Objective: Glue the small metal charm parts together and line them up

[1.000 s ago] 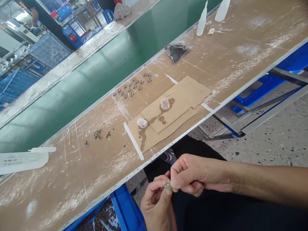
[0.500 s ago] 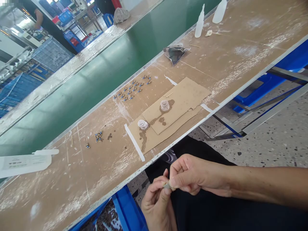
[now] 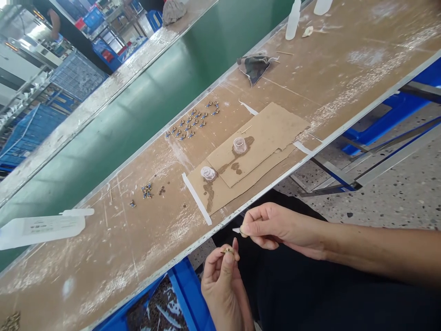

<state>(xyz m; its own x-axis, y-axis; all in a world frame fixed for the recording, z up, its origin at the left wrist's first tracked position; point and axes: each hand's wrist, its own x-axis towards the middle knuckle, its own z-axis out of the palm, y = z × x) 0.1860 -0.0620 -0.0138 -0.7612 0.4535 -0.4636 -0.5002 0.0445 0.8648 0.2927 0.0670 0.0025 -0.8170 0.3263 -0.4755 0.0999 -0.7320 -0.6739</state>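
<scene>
Head cam, 1 sm. brassy pc. [image 3: 228,251], 1 pale pointed pc. [image 3: 236,230]

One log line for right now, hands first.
left hand: pinching small yellowish piece; right hand: pinching pale pointed piece; hands: apart; clear cup: on cardboard

We log the worktop [image 3: 158,243] as brown, matt, rough where scuffed. Cardboard [image 3: 265,126]: matt paper mat'l w/ dark stains. Green strip [image 3: 141,117]: smooth, semi-gloss. Lying bottle [image 3: 44,230]: smooth, translucent plastic. Cup [image 3: 240,145]: clear-ish plastic. Camo cloth [image 3: 255,69]: matt fabric. Figures [image 3: 183,137]: metal-look, glossy in pts. We read the gold-tone pc. [image 3: 228,251] in the LH [image 3: 221,280] as metallic. Blue bin [image 3: 193,299]: smooth plastic. Floor [image 3: 382,197]: speckled, stone-look, approx. matt.
</scene>
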